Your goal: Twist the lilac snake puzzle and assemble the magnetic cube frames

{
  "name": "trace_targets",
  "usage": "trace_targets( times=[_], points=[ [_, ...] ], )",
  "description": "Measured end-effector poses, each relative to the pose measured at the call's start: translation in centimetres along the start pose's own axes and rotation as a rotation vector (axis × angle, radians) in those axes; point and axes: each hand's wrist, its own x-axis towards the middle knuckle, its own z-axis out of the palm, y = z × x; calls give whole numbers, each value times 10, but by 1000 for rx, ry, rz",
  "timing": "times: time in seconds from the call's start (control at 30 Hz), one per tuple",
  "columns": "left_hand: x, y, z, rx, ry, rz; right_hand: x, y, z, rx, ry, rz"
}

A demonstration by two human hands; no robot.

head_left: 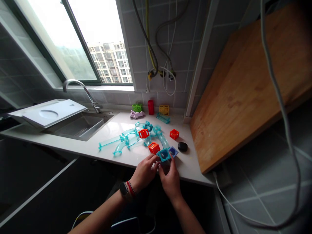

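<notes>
My left hand (pixel 145 170) is closed on the left side of a teal hollow cube block (pixel 164 155) with a round hole, near the front edge of the counter. My right hand (pixel 171 180) grips the same block from the right, its thumb beneath and its index finger raised along the side. A purple cube block (pixel 173 151) sits right behind that index finger; whether the finger touches it I cannot tell. Just beyond my left fingertips lies an orange-red hollow block (pixel 154 148). Clear turquoise track pieces (pixel 133 139) spread across the counter behind.
Another red block (pixel 143 133) rests among the tracks, and one more orange block (pixel 174 134) is near a black rounded case (pixel 182 147). Along the wall stand green (pixel 137 108), red (pixel 150 107) and yellow blocks (pixel 164 110). A sink (pixel 83 125) is left; a wooden board (pixel 243 87) leans right.
</notes>
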Motion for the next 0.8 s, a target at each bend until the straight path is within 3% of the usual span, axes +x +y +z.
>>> trace_targets(
  times=[0.3, 0.8],
  points=[
    [-3, 16, 0, 66, -117, 34, 4, 6, -2, -18, 97, 13],
    [2, 18, 0, -191, -47, 1, 10, 3, -4, 88, 95, 112]
  ],
)
